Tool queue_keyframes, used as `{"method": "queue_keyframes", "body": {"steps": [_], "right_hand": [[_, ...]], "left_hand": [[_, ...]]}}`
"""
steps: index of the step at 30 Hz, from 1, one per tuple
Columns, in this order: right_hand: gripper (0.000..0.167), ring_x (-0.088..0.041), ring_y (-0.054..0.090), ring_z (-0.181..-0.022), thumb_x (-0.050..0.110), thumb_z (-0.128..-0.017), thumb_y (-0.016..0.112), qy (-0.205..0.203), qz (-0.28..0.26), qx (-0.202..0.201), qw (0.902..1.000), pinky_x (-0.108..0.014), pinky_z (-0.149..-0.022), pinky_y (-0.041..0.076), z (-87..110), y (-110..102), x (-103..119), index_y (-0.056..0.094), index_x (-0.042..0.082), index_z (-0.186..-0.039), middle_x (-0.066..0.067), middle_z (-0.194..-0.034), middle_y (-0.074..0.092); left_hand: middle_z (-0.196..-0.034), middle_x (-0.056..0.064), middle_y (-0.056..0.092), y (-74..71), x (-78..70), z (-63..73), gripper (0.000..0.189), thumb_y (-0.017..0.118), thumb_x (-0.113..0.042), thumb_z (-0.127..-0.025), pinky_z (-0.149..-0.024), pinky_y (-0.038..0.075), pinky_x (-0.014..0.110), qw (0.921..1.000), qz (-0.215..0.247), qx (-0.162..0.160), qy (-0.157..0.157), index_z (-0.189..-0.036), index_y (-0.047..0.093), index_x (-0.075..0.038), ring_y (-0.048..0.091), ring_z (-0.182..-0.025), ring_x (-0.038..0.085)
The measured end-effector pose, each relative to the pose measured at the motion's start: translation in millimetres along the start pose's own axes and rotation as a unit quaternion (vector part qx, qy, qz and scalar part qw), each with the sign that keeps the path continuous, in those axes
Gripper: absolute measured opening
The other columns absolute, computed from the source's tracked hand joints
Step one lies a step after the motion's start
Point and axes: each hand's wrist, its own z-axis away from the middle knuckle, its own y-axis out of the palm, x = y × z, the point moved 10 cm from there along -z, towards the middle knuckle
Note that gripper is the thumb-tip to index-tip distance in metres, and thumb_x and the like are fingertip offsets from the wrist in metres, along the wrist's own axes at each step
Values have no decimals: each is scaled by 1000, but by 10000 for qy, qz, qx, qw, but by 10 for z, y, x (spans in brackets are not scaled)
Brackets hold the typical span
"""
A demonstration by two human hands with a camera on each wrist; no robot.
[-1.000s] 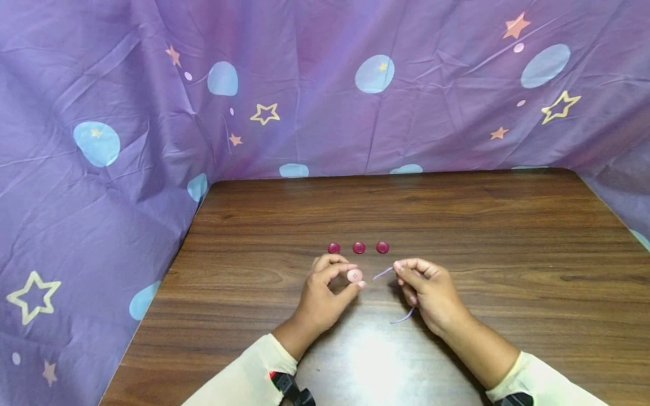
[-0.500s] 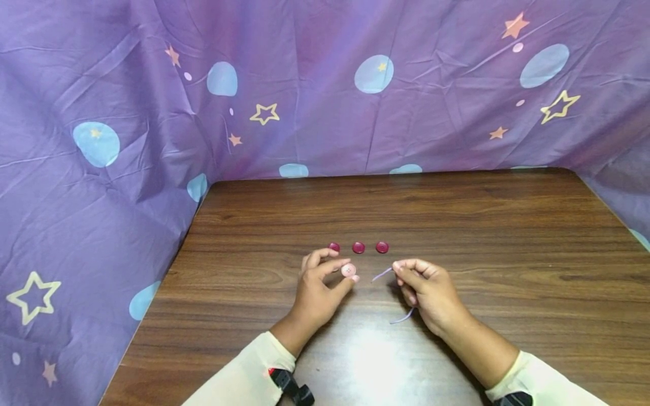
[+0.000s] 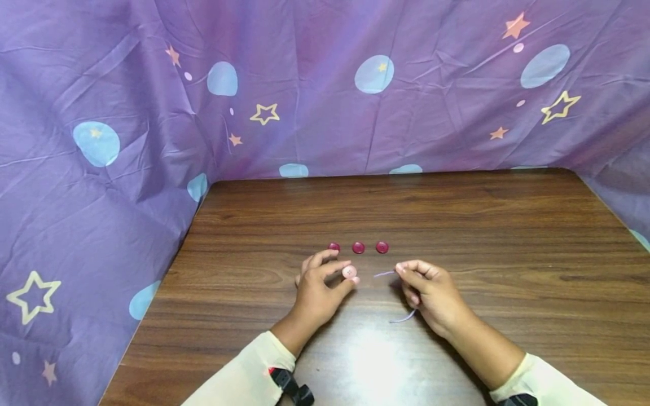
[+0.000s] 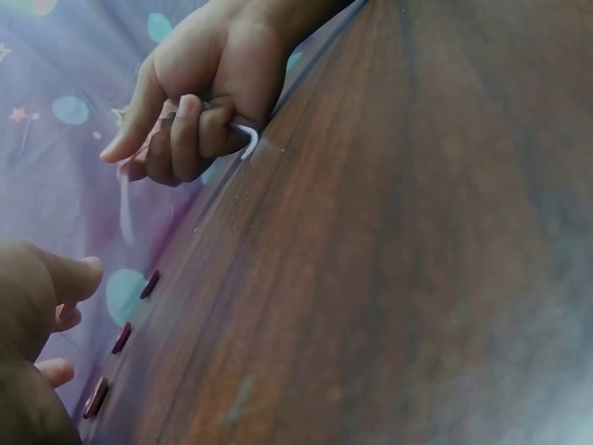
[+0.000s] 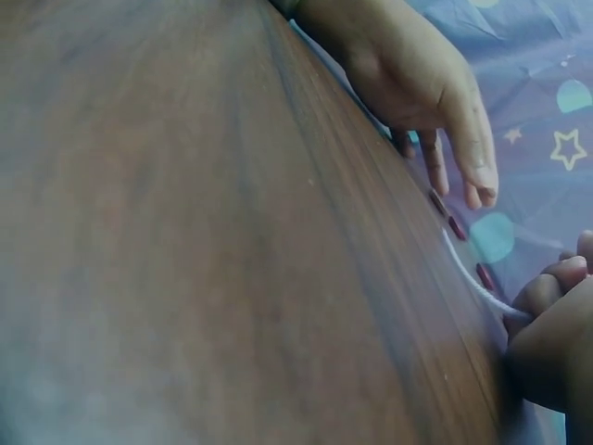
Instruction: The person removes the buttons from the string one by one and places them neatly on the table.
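One round pale-pink button [image 3: 349, 272] pinched in left hand's grip [image 3: 317, 290]; thin lilac cord [image 3: 384, 274] pinched in right hand's grip [image 3: 430, 294], tip near button.

Glossy wood table [image 3: 457, 214], shiny buttons [image 3: 358, 248], cloth backdrop [image 3: 325, 129]

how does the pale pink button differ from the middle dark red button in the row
Colour: the pale pink button is light, while the middle dark red button is deep and dark.
Support: the pale pink button is pinched between the left hand's thumb and finger; the middle dark red button rests on the table.
Both are round.
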Motion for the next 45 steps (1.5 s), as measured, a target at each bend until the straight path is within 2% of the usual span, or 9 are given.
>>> {"method": "queue_keyframes", "body": {"steps": [8, 14, 18, 21, 23, 28, 35, 40, 45], "right_hand": [[24, -3, 47, -56, 4, -109, 61, -26, -159, 319, 9994, -18, -51, 39, 48, -36, 16, 78, 18, -99, 10, -73, 61], [34, -6, 48, -62, -9, -103, 49, -8, -632, 752, 9952, -28, -56, 21, 100, -93, 16, 69, 16, -114, 8, -81, 61], [38, -7, 50, -65, -14, -98, 43, 15, -837, 929, 9922, -24, -56, 27, 133, -154, -4, 58, 13, -119, 6, -90, 64], [30, -7, 52, -68, -11, -103, 44, 8, -835, 940, 9921, -20, -57, 36, 156, -208, -19, 53, 12, -120, 5, -90, 66], [24, -7, 52, -69, -7, -108, 46, -28, -812, 940, 9923, -19, -58, 38, 173, -239, -24, 52, 13, -119, 5, -89, 66], [14, -6, 52, -68, 0, -112, 49, -94, -625, 1002, 9930, -20, -57, 35, 209, -273, -18, 55, 13, -113, 4, -94, 68], [15, -4, 53, -67, 7, -113, 53, 126, -196, 1032, 9944, -17, -58, 45, 224, -281, -43, 63, 14, -105, 4, -93, 66], [17, -4, 53, -66, 6, -113, 53, 169, -235, 1085, 9937, -18, -58, 43, 227, -262, -45, 65, 15, -106, 5, -92, 66], [16, -4, 52, -64, 8, -114, 53, 91, -238, 1109, 9935, -26, -55, 27, 230, -246, -29, 67, 14, -108, 6, -91, 65]], "left_hand": [[-149, 7, 70, 32, 4, -14, 35, 93, -23, -83, -111, 30, 66, 9999, -20, 126, -16, -116, 86, -15, 50, -146, 35], [-148, 8, 70, 66, 10, -38, 34, 93, -24, -83, -111, 27, 68, 9997, -38, 258, -41, -116, 86, -15, 47, -146, 37], [-148, 8, 71, 92, 13, -48, 34, 92, -25, -84, -111, 25, 68, 9994, -27, 346, -84, -116, 86, -15, 45, -147, 39], [-146, 8, 71, 115, 6, -56, 34, 92, -25, -85, -110, 25, 69, 9992, -85, 396, -63, -116, 86, -14, 45, -147, 41], [-146, 9, 71, 129, -6, -60, 34, 92, -25, -84, -110, 25, 69, 9990, -131, 420, -32, -116, 86, -14, 44, -147, 43], [-143, 12, 73, 147, -41, -60, 33, 92, -23, -83, -107, 25, 70, 9991, -271, 318, 115, -113, 86, -12, 45, -144, 47], [-139, 10, 74, 185, -20, -78, 33, 93, -25, -82, -102, 29, 67, 9979, -616, 127, 167, -112, 86, -14, 48, -140, 46], [-140, 3, 74, 243, 89, -113, 33, 95, -30, -81, -104, 29, 67, 9966, -817, -16, 86, -112, 87, -21, 49, -139, 44], [-139, -3, 74, 278, 133, -129, 33, 95, -35, -80, -102, 31, 66, 9944, -1053, -119, 34, -110, 87, -25, 50, -139, 43]]}}
